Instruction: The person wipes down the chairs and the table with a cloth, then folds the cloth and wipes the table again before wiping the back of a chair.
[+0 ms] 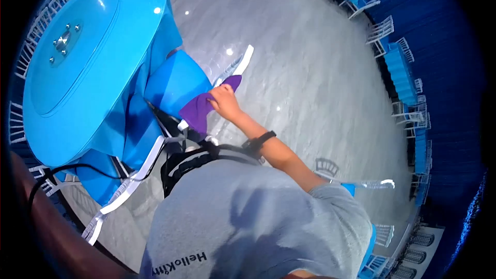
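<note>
My right hand (pixel 225 101) is closed on a purple cloth (pixel 199 111), its fingers bunched over the upper part. The cloth lies against the white back (pixel 246 60) of a chair and partly covers it. Just beyond is that chair's bright blue seat (pixel 178 80), beside the round table. A dark band circles my right wrist. My left hand does not show; a blurred dark brown shape (pixel 57 222) crosses the lower left, and I cannot make out what it is.
A round table (pixel 129 67) with a blue cover and turntable (pixel 77 46) stands at the left. Another white chair (pixel 126 191) is near my left side. A black cable (pixel 77 165) loops there. Blue tables (pixel 400 72) and white chairs (pixel 381 29) line the right.
</note>
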Demonstrator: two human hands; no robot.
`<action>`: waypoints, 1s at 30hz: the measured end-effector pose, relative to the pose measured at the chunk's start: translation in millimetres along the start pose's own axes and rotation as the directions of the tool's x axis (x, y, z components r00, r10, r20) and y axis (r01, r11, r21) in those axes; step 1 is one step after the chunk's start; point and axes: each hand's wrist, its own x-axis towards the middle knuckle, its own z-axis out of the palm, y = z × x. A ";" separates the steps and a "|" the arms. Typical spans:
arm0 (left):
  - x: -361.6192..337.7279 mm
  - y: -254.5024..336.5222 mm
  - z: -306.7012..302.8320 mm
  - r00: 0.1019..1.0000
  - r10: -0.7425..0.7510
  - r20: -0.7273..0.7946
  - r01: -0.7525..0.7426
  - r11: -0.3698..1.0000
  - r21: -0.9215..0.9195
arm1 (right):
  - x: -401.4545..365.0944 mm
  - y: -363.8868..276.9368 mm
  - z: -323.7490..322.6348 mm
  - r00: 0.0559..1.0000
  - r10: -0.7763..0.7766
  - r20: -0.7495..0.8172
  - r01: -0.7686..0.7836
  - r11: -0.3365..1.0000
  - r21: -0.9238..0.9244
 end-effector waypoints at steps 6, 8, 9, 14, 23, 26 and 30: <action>-3.9 5.5 4.6 0.995 0.073 -0.063 -0.069 0.996 0.063 | 6.6 6.3 4.5 0.995 -0.001 0.096 0.007 0.998 -0.062; -5.4 10.2 5.1 0.992 0.105 -0.070 -0.099 0.991 0.090 | 6.3 10.6 9.4 0.998 -0.063 0.026 0.063 0.997 -0.034; -7.5 13.4 5.1 0.990 0.117 -0.076 -0.109 0.989 0.102 | 15.2 15.3 6.8 0.995 -0.094 0.018 0.095 0.995 -0.030; -3.4 16.3 1.9 0.987 0.133 -0.088 -0.116 0.977 0.177 | 5.9 9.2 7.5 0.996 -0.025 0.090 0.025 1.000 -0.008; -4.3 -7.7 -21.2 0.977 0.120 -0.176 -0.057 0.943 0.329 | 4.6 6.1 8.0 0.999 -0.021 0.039 0.019 0.999 0.049; -121.3 -63.9 -7.0 0.678 -0.663 -0.318 0.735 0.596 0.323 | 14.2 -10.6 1.7 1.000 -0.014 0.024 0.014 1.000 0.009; -309.1 -77.5 45.2 0.064 -0.932 0.356 0.655 0.308 0.689 | 5.6 -34.7 4.8 0.997 -0.025 0.078 0.025 1.000 0.010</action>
